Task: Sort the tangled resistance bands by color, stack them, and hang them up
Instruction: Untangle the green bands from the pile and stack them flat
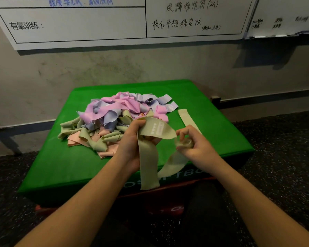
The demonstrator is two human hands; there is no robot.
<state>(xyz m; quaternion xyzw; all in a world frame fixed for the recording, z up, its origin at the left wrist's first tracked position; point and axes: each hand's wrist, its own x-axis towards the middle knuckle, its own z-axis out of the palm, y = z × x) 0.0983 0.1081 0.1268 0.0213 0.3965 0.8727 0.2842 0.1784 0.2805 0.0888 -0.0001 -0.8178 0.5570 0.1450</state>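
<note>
Both hands work one sage-green band (148, 154) over the near edge of the green box (61, 166).

On the box top, left of the hands, lies the tangled pile of bands (114, 118) in green, peach, pink and lilac. Left hand (132, 139) grips the green band, fingers curled round it, loose end hanging down the box front. Right hand (191, 141) pinches the same band's bunched part. Beyond the right hand, one flat green band (185, 117) lies alone.

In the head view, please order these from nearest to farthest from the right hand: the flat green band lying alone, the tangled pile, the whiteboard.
From the right hand:
1. Flat green band, just beyond it, on the green box.
2. Tangled pile, to the left.
3. Whiteboard, up on the wall.
</note>
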